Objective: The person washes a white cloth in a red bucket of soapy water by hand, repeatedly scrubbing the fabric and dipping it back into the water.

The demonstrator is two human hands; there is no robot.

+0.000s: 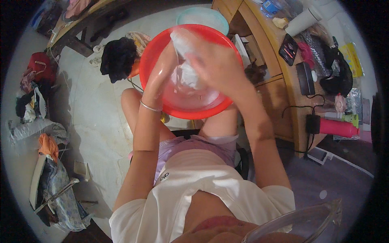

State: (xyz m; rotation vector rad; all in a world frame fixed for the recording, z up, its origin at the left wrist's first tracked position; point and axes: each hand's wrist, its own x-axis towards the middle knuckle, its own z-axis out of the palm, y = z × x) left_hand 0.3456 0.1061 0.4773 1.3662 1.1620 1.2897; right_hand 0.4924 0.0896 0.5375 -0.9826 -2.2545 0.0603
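Both hands are over a red plastic basin [194, 115] that sits above my lap. White wet cloth [187, 76] hangs between them, and part of it is bunched up against the fingers. My left hand [167, 57], wet and with a silver bangle at the wrist, holds the cloth from the left. From the right, my right hand [211, 59] grips it too, blurred by motion. Cloudy, whitish water [200, 100] lies in the bottom of the basin. Some fingertips are hidden by cloth and blur.
Behind the red basin stands a pale teal basin [206, 19]. Black cloth [118, 59] lies to its left. The wooden desk [287, 88] at right carries a phone [288, 49], a black case [305, 79] and a pink bottle [337, 127]. Bags and clothes line the left wall.
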